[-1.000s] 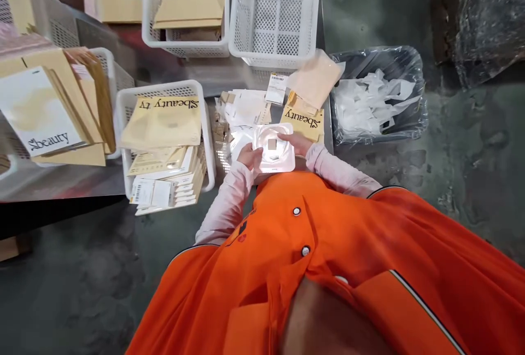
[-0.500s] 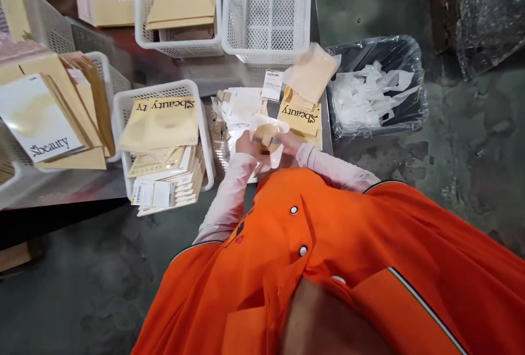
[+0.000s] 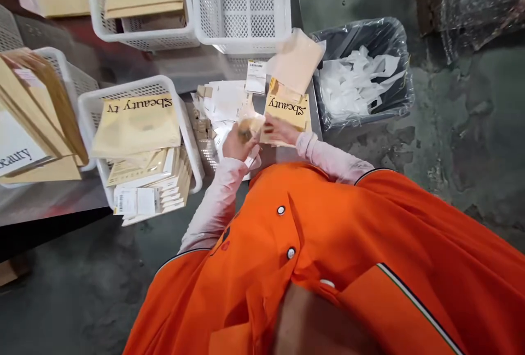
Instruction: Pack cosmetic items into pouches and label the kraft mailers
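My left hand (image 3: 237,144) is closed around a small clear packet (image 3: 253,123) with something tan in it. Blur and my fingers hide what the tan content is. Just right of the packet is my right hand (image 3: 282,129), fingers stretched toward the packet's edge, over the yellow mailers. Whether its fingertips touch the packet I cannot tell. The top yellow mailer (image 3: 289,106) bears the word "beauty", and a pale pink pouch (image 3: 296,62) overlaps it from behind. White paper sheets (image 3: 227,102) and a barcode label (image 3: 256,77) lie beyond my left hand.
A white basket (image 3: 189,152) at left holds stacked yellow mailers (image 3: 139,128). Two more white baskets (image 3: 243,46) (image 3: 143,43) stand at the back. A plastic-lined bin (image 3: 394,111) with white paper scraps (image 3: 356,81) is at right. Small cardboard pieces (image 3: 203,128) lie near the left basket.
My left hand has tilted the packet and moved it slightly left. My right hand, earlier on the packet's right side, is now stretched out beside it. The whole view has shifted.
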Motion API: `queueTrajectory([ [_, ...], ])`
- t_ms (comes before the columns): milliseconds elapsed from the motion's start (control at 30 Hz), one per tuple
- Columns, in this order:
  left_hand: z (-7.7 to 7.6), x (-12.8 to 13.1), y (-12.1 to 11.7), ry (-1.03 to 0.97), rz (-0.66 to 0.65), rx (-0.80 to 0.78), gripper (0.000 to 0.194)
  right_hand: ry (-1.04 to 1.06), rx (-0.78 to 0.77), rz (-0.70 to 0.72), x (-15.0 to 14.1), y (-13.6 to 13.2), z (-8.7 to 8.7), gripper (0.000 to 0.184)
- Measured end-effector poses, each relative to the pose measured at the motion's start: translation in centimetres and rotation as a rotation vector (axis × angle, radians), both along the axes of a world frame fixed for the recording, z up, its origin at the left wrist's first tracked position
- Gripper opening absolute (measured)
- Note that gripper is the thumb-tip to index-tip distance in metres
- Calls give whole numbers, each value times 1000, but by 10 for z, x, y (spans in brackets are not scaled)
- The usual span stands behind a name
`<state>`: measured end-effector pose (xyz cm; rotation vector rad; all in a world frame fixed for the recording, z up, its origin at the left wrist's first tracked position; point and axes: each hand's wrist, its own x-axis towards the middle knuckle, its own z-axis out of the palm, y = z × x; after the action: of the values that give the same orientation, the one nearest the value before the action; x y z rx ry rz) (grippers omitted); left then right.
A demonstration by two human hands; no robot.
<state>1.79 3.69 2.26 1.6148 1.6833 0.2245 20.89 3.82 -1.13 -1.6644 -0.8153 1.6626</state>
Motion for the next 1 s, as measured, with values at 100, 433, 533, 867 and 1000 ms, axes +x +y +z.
queueTrajectory([
  [100,-10,-8,8,-51,146,52,81,-324,150,206,37,1,-9,18],
  [433,-46,39,-1,-45,67,-75,53,-589,244,837,22,-16,-46,15],
  [533,-54,40,2,-9,37,-56,48,-636,251,864,20,-10,-46,12],
  [867,-47,46,2,-10,46,-53,43,-743,281,854,16,-21,-41,25],
  [1000,-43,47,3,-50,67,-59,46,-866,368,957,40,-39,-32,41],
])
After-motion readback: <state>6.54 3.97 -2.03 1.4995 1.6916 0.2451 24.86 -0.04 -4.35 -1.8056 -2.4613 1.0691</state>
